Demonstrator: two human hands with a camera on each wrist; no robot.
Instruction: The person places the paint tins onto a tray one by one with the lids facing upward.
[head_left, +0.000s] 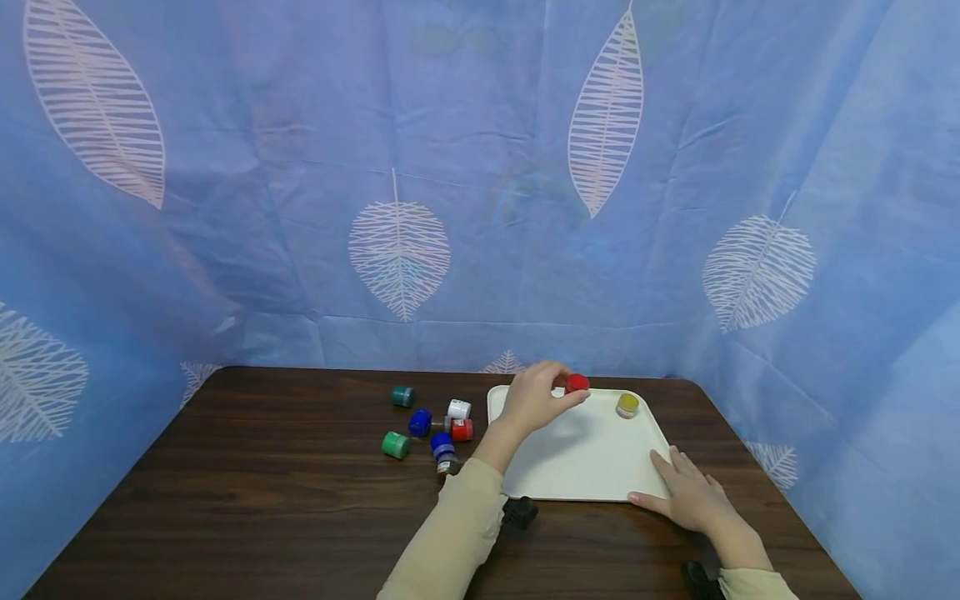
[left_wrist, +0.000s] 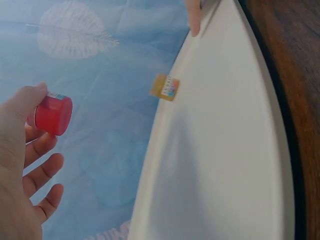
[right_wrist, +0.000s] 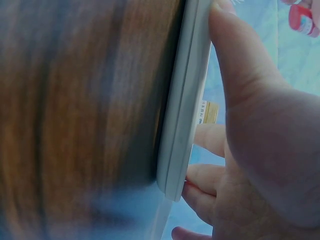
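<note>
Between thumb and fingertips, my left hand (head_left: pixel 534 398) pinches a small paint jar with a red lid (head_left: pixel 577 382), raised over the back part of the white tray (head_left: pixel 577 471). In the left wrist view the red jar (left_wrist: pixel 54 114) is tipped sideways, and the other fingers spread loosely below it. My right hand (head_left: pixel 696 493) rests on the tray's front right corner, its thumb along the front edge and its fingers extended at the right side. A yellow-lidded jar (head_left: pixel 627 406) stands near the tray's back right corner.
Left of the tray, several jars are scattered on the dark wooden table (head_left: pixel 247 492): teal (head_left: pixel 402 396), green (head_left: pixel 395 445), white (head_left: pixel 459 409), blue (head_left: pixel 420 422) and red (head_left: pixel 462 429). A blue leaf-patterned curtain (head_left: pixel 480 275) hangs behind the table.
</note>
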